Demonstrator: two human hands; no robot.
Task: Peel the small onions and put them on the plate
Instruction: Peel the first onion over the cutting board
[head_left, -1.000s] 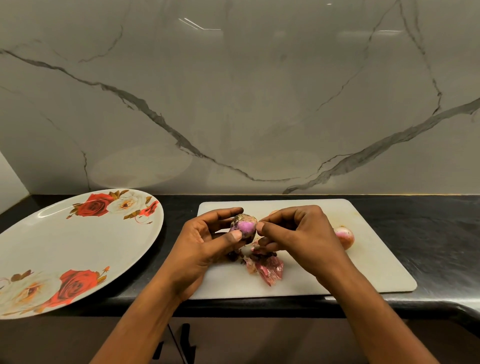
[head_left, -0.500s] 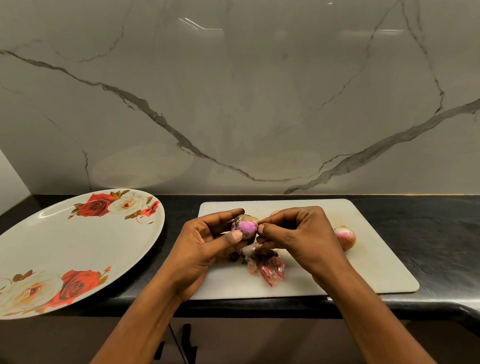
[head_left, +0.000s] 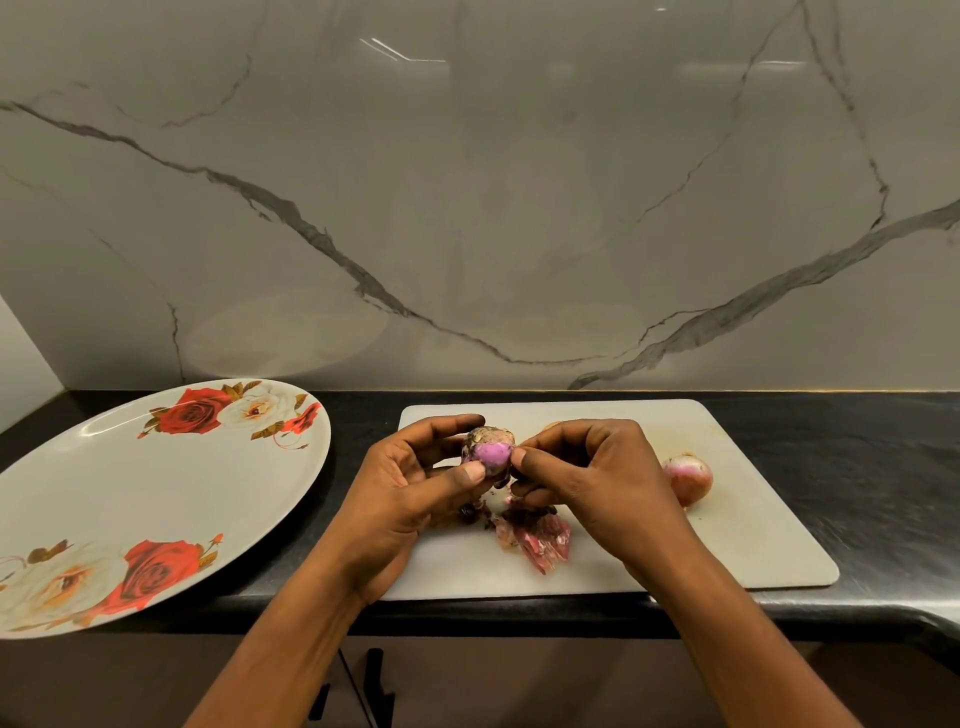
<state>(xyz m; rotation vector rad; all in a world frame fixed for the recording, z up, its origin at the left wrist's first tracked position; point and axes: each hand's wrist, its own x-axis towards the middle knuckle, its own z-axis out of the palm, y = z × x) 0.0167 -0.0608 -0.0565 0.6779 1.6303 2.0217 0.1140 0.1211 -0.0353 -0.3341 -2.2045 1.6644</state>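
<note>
Left hand (head_left: 410, 488) pinches the small half-peeled purple onion (head_left: 492, 453), right hand (head_left: 587, 478) at three o'clock nips its dry skin (head_left: 491, 434); a hard tug may drop it.

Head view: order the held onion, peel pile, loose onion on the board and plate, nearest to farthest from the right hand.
1. Held onion: at the fingertips of the right hand.
2. Peel pile, under the hand, and loose onion, to its right: too close to call.
3. Plate: far left, beyond the left hand.
</note>
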